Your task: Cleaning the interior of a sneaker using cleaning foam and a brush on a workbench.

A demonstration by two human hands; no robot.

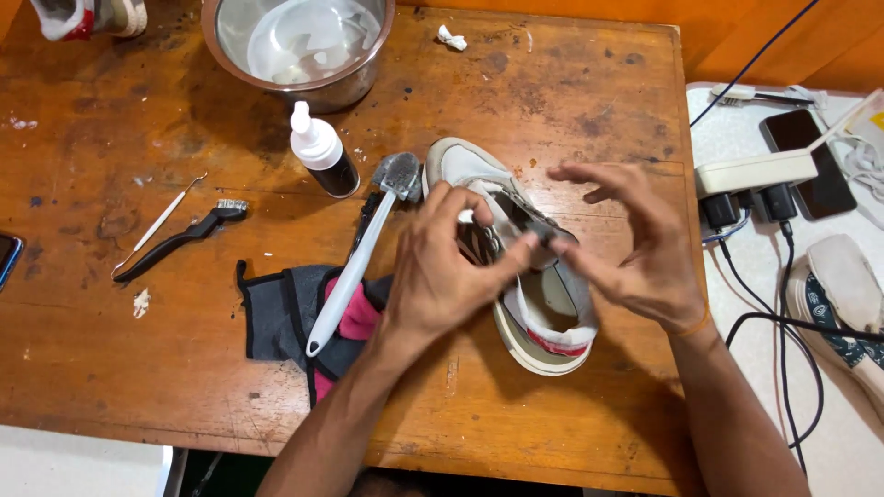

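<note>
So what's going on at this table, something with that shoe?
A person has both hands on a white sneaker lying on a wooden table. The left hand and right hand meet over the shoe's opening, pinching something small and dark there. Beside the shoe lie a white brush on a grey cloth, a small bottle, a black brush, and a metal bowl of water.

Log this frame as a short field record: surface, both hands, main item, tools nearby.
surface: worn wooden table
main item: white sneaker, lying toe away from the person
left hand: on the sneaker's laces, fingers pinching
right hand: fingers meeting the left over the tongue
tools: white long-handled brush on a grey and pink cloth; small black brush; thin metal pick
liquids: steel bowl; dark bottle
</note>
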